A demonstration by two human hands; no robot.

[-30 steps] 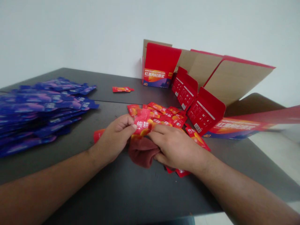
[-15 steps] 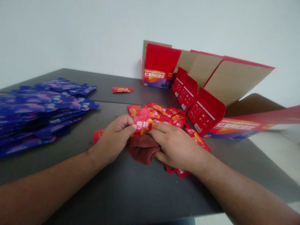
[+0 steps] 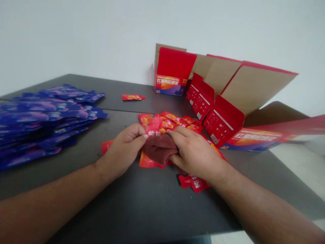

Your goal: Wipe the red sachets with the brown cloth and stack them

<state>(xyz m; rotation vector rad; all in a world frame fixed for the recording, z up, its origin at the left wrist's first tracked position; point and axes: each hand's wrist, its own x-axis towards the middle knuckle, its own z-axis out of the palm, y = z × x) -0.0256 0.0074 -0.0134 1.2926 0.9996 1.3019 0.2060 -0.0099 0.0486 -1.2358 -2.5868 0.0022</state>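
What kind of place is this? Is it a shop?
Probably not a shop; it looks more like a packing room, though I can't be sure. A dark table holds a big pile of blue packets, lots of red packets, and open red cardboard boxes.

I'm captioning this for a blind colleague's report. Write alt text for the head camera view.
Two bare hands work over a dark table: the left hand pinches a red sachet, and the right hand grips a maroon cloth amid scattered red sachets. A heap of blue-purple sachets lies left; opened red cartons stand beyond.
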